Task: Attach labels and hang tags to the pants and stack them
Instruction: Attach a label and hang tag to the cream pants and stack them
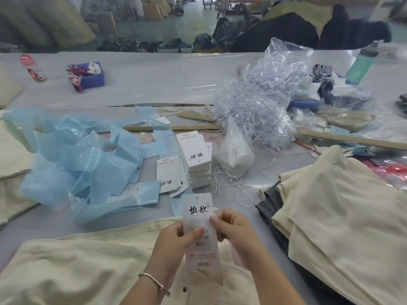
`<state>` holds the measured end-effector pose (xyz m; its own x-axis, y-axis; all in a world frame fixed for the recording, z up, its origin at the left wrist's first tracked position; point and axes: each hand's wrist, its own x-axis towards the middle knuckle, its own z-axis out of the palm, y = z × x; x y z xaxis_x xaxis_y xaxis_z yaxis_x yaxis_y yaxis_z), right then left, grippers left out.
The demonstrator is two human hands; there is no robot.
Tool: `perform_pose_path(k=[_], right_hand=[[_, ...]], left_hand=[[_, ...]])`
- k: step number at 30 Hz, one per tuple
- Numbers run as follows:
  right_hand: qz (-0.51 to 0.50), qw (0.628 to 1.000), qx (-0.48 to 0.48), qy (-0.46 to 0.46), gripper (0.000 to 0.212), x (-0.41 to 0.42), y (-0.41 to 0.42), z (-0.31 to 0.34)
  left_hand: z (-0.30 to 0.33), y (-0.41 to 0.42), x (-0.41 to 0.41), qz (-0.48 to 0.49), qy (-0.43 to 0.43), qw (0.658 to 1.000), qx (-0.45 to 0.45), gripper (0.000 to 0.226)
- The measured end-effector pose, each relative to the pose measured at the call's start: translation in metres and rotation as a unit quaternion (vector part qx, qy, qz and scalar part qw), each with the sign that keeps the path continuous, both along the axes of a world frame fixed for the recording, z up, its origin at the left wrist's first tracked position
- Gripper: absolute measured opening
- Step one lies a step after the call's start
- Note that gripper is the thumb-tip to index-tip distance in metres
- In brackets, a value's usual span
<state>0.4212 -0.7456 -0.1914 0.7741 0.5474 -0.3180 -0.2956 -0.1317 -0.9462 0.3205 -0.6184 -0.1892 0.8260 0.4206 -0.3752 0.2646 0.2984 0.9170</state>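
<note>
A big workroom with bagged goods behind; in front of me a grey desk [154, 84] littered with blue plastic sleeves [83, 164] and a stack of tags [196, 155]. I see the hang tag [199, 219] held upright over the cream pants [77, 267], long axis running away from me. My left hand [176, 241] pinches its lower left edge, thumb across the face. My right hand [231, 230] pinches the right edge, nearer the hole at the top, so I judge threading falls to it.

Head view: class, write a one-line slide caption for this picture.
Both hands, left and right, hold a white hang tag above cream pants on the table.
</note>
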Motion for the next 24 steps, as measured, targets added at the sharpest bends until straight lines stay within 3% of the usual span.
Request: perform_pose_path(k=[1,4,7,11,14,16,17,19,22,24], right_hand=[[-0.046,0.993,-0.075,-0.077,0.025,0.017,-0.002,-0.006],[-0.169,0.902,-0.296,-0.264,0.020,0.066,-0.006,-0.016],[-0.115,0.884,-0.365,-0.269,0.016,0.098,-0.001,-0.025],[-0.030,0.811,-0.511,-0.282,0.040,0.116,0.013,-0.036],[0.020,0.785,-0.545,-0.294,0.025,0.117,0.018,-0.040],[0.043,0.776,-0.549,-0.308,0.023,0.116,0.019,-0.039],[0.043,0.783,-0.537,-0.311,0.023,0.115,0.018,-0.038],[0.011,0.847,-0.447,-0.287,0.026,0.111,0.015,-0.033],[-0.055,0.966,-0.200,-0.153,0.019,0.091,0.010,-0.014],[-0.066,0.994,-0.070,-0.060,0.015,0.070,0.007,0.000]], left_hand=[[-0.005,0.000,0.003,0.011,0.010,1.000,0.006,0.032],[-0.017,-0.001,0.007,0.032,0.048,0.998,0.004,0.021],[-0.026,-0.001,0.009,0.035,0.074,0.997,0.014,0.015],[-0.033,-0.002,0.016,0.045,0.089,0.994,0.050,0.020],[-0.034,-0.003,0.019,0.060,0.084,0.994,0.040,0.030],[-0.032,-0.002,0.018,0.078,0.066,0.995,0.019,0.024],[-0.029,-0.001,0.016,0.087,0.057,0.994,0.013,0.019],[-0.024,0.000,0.010,0.093,0.038,0.995,0.015,0.006],[-0.019,0.004,-0.006,0.091,0.025,0.995,0.028,0.015],[-0.016,0.008,-0.020,0.088,0.016,0.995,0.031,0.012]])
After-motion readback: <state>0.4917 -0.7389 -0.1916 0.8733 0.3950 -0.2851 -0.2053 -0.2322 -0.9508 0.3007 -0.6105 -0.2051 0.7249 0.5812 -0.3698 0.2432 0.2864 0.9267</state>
